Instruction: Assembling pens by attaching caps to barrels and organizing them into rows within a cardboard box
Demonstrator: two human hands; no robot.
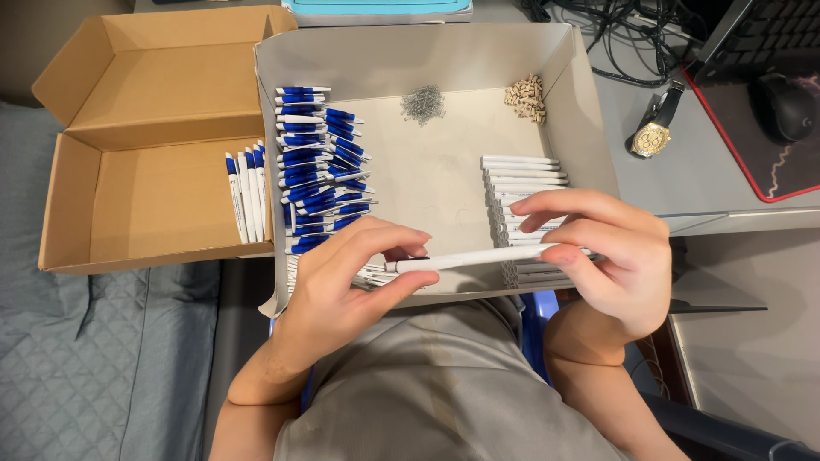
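Presently, one white pen barrel is held level between both hands above the near edge of the grey tray.

- Left hand: fingers and thumb closed on the barrel's left end, where a dark tip shows; whether a part is being pressed in there cannot be told for certain.
- Right hand: fingertips pinched around the barrel's right end, the remaining fingers curled above it.
- Stack of white barrels: laid in rows at the right side of the grey tray, partly hidden by the right hand.
- Heap of blue-and-white pen parts: piled along the left side of the grey tray.
- Cluster of small metal springs: at the far middle of the tray floor.
- Cluster of small tan pieces: at the far right of the tray floor.
- Cardboard box: open, to the left of the grey tray, with a short row of finished blue-and-white pens against its right wall.
- Wristwatch, computer mouse: on the desk to the right of the tray.

Step judged in hand: assembly of a single pen, the barrel being fitted at its ends. The next move would call for a steady two-handed grip while the parts are seated straight.
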